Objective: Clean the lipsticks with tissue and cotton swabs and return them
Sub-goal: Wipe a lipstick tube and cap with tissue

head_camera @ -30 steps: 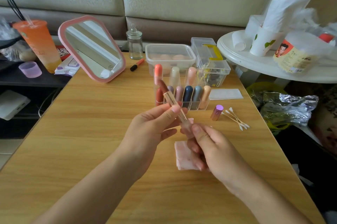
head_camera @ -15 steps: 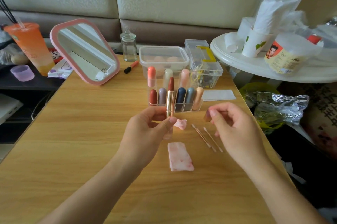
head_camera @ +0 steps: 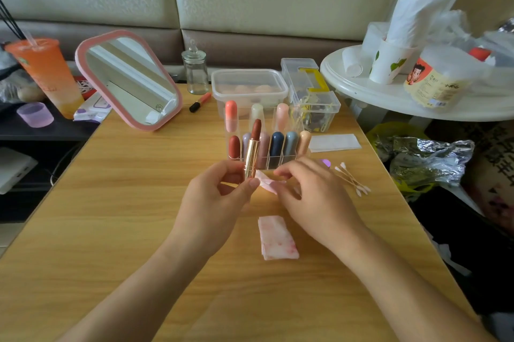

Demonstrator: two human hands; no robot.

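1. Two bare hands meet above the light wooden table (head_camera: 139, 230). Both forearms enter from the lower edge of the view and converge.
2. Left hand (head_camera: 214, 202): the thumb and curled fingers grip the lower end of the gold-cased lipstick (head_camera: 252, 155). The thumb tip lies on the near side of the case.
3. Right hand (head_camera: 314, 194): the back of the hand faces up. The thumb and index finger pinch a small crumpled pink-stained tissue scrap (head_camera: 268, 183). The other fingers are loosely curled. The scrap sits just beside the lipstick base and the left thumb tip.
4. Clear acrylic organiser (head_camera: 289, 159): the front row holds six capped lipsticks (red-brown, lilac, mauve, navy, grey-blue, peach). The back row holds three (coral, cream, pale pink). All stand upright, rounded caps up.
5. Clear lidded plastic box (head_camera: 249, 74): behind the organiser. It holds pale round items, blurred through the wall.
6. Clear case with a yellow handle (head_camera: 314, 102): beside the box. Its small mixed contents cannot be identified.
7. Lipstick location: held above the table, directly in front of the organiser's front row.
8. Lipstick orientation: the long axis is near upright, top leaning slightly right. The exposed brown-red bullet points up and the base points down into the left hand.
9. Table surface: a folded pink-stained tissue pad (head_camera: 278, 237) lies flat nearer the person than the hands. White cotton swabs (head_camera: 351, 179) lie to the right of the right hand.
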